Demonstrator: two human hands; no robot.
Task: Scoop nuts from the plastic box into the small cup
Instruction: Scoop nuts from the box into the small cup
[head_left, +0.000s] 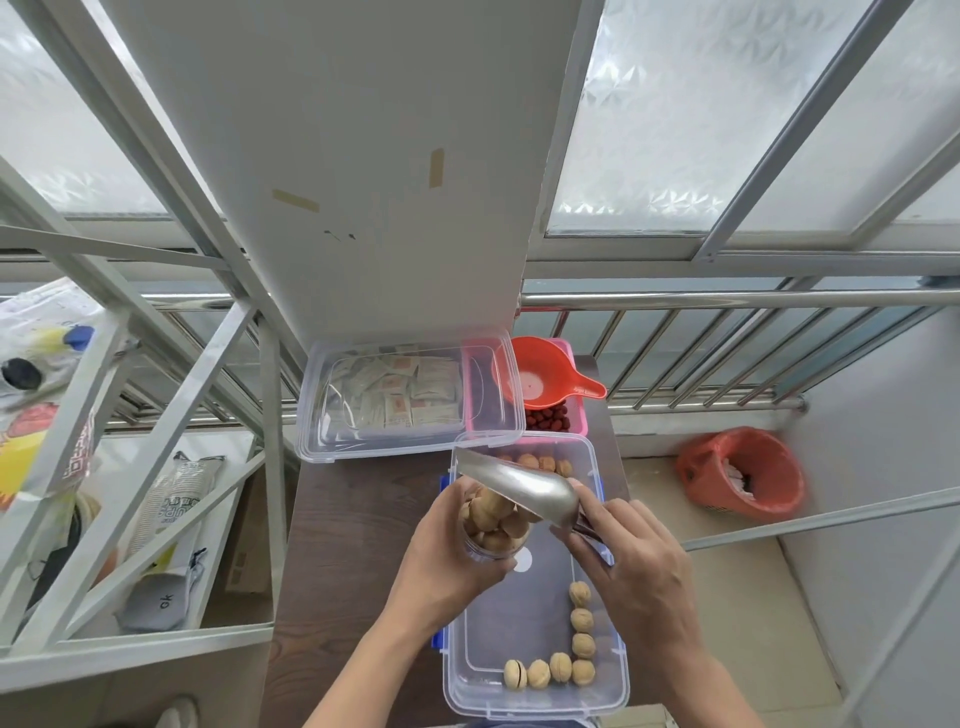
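A clear plastic box (613, 670) with blue clips lies on the dark table, with several walnuts (581, 621) along its right and near sides and a few at its far end. My left hand (447, 556) holds a small clear cup (493, 525) over the box; the cup is piled with walnuts. My right hand (631, 558) grips the handle of a metal scoop (519, 486), which is tilted bottom-up across the cup's far rim. The scoop's inside is hidden.
A clear lid (410, 397) lies over a box of white sachets at the table's far end. Beside it is a pink box of red fruits (553, 418) with an orange funnel (545, 376). An orange bin (743, 470) stands on the floor at right, white shelving (171, 395) at left.
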